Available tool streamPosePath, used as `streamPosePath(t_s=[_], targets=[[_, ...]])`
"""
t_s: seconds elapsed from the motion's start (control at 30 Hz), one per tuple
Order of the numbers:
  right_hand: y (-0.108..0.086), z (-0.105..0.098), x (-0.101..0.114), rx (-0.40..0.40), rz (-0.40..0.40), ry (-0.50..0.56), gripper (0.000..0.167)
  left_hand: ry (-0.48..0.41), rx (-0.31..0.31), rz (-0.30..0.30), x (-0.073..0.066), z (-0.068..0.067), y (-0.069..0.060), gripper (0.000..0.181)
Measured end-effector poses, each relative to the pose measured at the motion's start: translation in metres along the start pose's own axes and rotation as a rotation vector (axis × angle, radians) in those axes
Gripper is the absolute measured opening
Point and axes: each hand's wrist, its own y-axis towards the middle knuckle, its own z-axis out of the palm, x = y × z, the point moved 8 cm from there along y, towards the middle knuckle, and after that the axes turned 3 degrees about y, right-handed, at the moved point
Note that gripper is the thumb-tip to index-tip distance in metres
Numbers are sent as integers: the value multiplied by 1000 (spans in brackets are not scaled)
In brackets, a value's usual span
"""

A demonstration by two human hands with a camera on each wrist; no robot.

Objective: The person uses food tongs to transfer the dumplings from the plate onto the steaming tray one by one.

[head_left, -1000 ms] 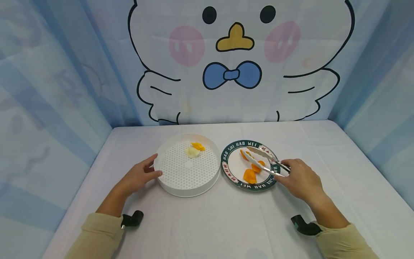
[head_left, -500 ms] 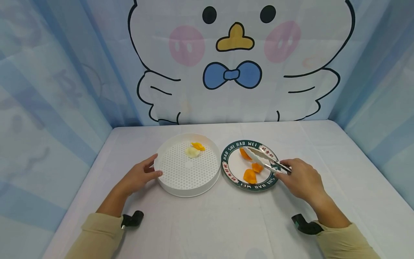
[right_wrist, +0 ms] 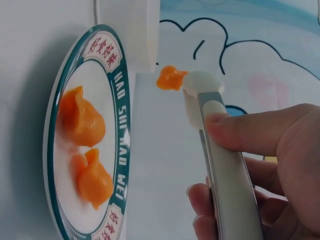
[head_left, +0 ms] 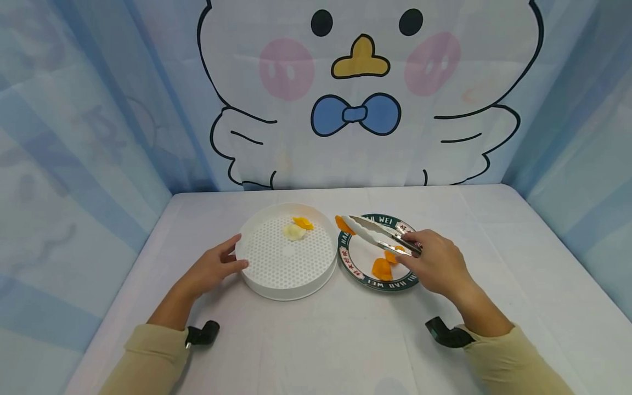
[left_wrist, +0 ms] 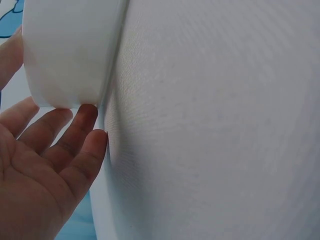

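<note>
At the left, a white round steamer tray [head_left: 291, 269] with a perforated base holds a pale yellow piece [head_left: 294, 232] and a bright yellow-orange piece [head_left: 303, 223]. My left hand [head_left: 216, 269] rests its fingertips against the tray's side, thumb near the rim. Metal tongs [right_wrist: 220, 160] with whitish tips are gripped in my right hand [head_left: 436, 263]. They pinch an orange dumpling [right_wrist: 171, 78] above the gap between tray and plate. Two more orange dumplings [right_wrist: 95, 185] lie on the green-rimmed plate [head_left: 348, 260]; the tongs partly cover one in the head view.
Tray and plate stand side by side on a white-covered table [head_left: 316, 345]. A curtain [head_left: 355, 159] with a cartoon figure hangs behind it, and blue curtains flank both sides. Black wrist cameras [head_left: 202, 333] sit at each cuff.
Through the tongs, my right hand has picked an orange dumpling off the plate's far part and carried it left toward the tray's edge. My left hand stays in place.
</note>
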Motion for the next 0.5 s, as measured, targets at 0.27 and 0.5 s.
streamPosePath(t_s=[0.27, 0.5], targets=[[14, 20, 22, 42, -40, 30, 44, -5, 4, -2, -1, 1, -2, 84], [23, 36, 34, 75, -46, 31, 43, -16, 5, -2, -2, 1, -2, 84]])
